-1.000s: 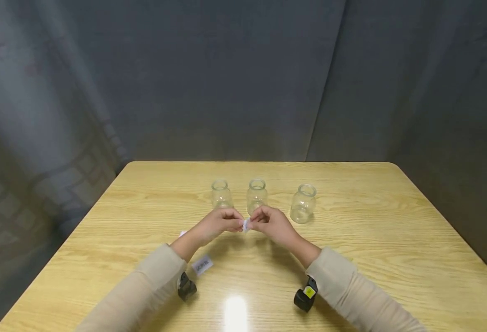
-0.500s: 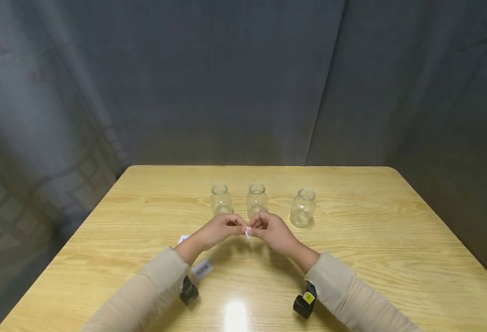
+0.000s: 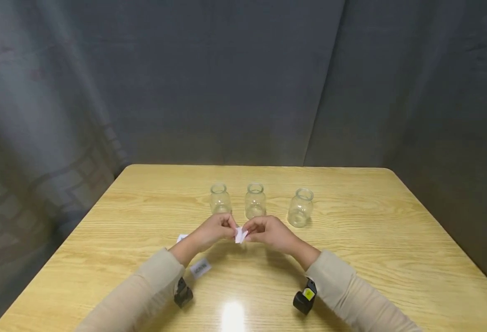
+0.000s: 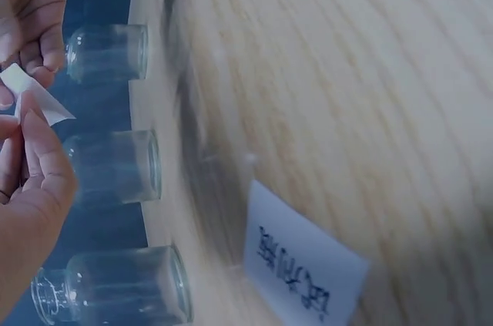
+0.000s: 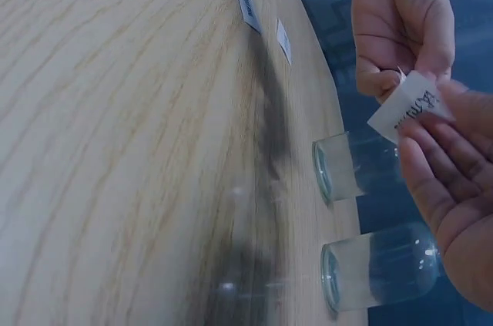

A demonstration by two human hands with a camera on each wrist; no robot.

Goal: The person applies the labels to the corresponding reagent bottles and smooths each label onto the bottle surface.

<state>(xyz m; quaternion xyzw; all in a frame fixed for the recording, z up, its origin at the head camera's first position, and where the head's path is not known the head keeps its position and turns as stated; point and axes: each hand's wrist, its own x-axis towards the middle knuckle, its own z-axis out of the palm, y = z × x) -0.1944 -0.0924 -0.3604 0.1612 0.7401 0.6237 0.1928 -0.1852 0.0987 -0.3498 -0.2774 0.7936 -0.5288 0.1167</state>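
Note:
Above the table, in front of the jars, my two hands meet at a small white paper label (image 3: 240,235) with black handwriting, its writing visible in the right wrist view. Thumb and fingers of my left hand (image 3: 215,232) pinch its left side. My right hand (image 3: 271,234) pinches the other side between thumb and fingertips. The paper (image 4: 45,96) looks bent into two flaps, with a thin edge standing up near the left fingers in the right wrist view. Fingertips cover part of the writing (image 5: 416,106).
Three lidless glass jars stand in a row behind the hands: a left jar (image 3: 220,200), a middle jar (image 3: 255,203) and a right jar (image 3: 300,210). A written label (image 3: 200,268) lies on the wooden table (image 3: 372,240) by the left wrist. Another label (image 3: 182,238) is partly hidden by the left arm.
Between the fingertips the paper has gone from a narrow sliver to a wider, spread white shape. Both hands have shifted slightly left and drawn a little apart.

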